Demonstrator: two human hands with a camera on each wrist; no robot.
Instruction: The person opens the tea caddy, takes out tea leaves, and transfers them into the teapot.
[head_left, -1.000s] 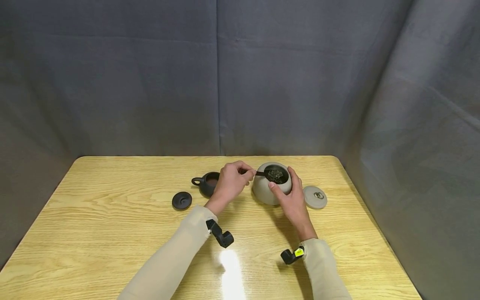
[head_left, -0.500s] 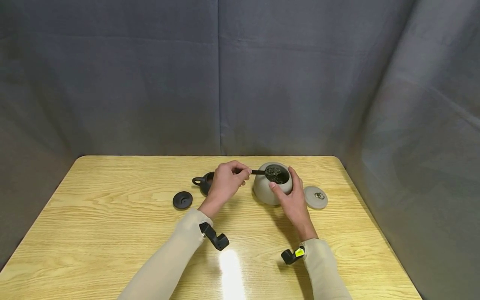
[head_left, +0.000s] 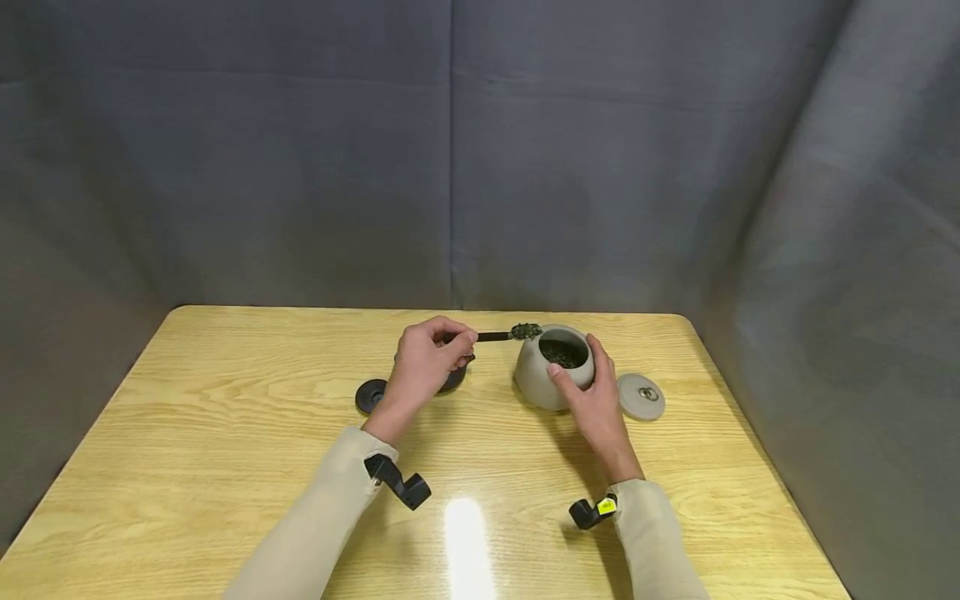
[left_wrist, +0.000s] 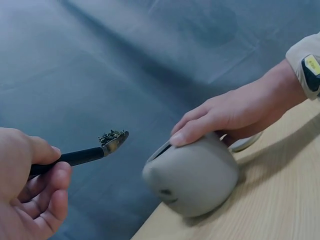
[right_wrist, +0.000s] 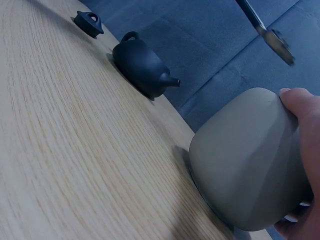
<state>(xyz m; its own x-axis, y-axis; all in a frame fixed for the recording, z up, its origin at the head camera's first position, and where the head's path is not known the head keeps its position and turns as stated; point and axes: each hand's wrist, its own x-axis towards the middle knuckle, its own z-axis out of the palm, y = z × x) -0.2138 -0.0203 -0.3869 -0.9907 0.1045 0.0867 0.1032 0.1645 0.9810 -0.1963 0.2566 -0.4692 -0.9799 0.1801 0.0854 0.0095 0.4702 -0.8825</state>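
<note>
My left hand [head_left: 423, 358] pinches the black handle of a tea scoop [left_wrist: 82, 156]. The scoop's metal bowl carries a heap of dark green tea leaves [head_left: 527, 331], at the left rim of a round grey tea jar [head_left: 534, 379] in the head view. Dark leaves also show inside the jar's mouth. My right hand [head_left: 596, 408] grips the jar from its right side, with the thumb by the rim. Partly hidden behind my left hand is a black teapot [head_left: 453, 380]; the right wrist view shows the teapot [right_wrist: 140, 65] with its spout toward the jar.
A small black teapot lid [head_left: 371, 395] lies left of the teapot, partly covered by my left hand. Right of the jar lies its grey lid [head_left: 641, 397] with a ring-shaped mark or knob. Grey cloth [head_left: 315, 167] hangs behind the wooden table [head_left: 225, 442].
The scoop has come up out of the jar, loaded with leaves. My left hand has moved left, over the teapot. The right hand keeps its grip on the jar; the view has shifted slightly.
</note>
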